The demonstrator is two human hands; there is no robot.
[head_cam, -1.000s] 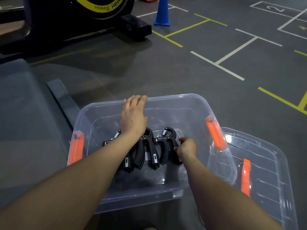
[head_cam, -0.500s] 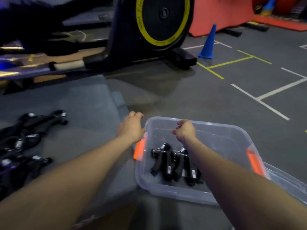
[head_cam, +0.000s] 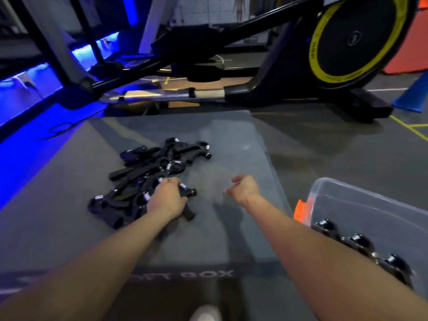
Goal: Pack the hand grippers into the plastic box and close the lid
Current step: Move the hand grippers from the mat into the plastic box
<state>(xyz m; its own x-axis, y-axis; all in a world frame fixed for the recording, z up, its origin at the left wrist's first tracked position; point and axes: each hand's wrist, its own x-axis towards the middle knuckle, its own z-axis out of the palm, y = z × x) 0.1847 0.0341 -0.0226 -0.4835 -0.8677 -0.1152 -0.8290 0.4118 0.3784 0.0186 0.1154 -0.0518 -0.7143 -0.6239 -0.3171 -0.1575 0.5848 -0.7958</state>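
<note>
Black against grey padding: found the loose hand grippers (head_cam: 150, 172) heaped left of centre on the soft box (head_cam: 231, 140), not yet packed. Saw the left hand (head_cam: 165, 200) down on the heap's near edge, fingers (head_cam: 172, 181) curled round one gripper, probably to lift it out. Noted the right hand (head_cam: 245, 189) just beside, above bare padding, fingers loosely bent and holding nothing, seemingly free for a second pick. Spotted the plastic box (head_cam: 361, 200) low at far right, orange latch (head_cam: 302, 210) on its near end, packed grippers (head_cam: 357, 239) inside. Could not see the lid.
</note>
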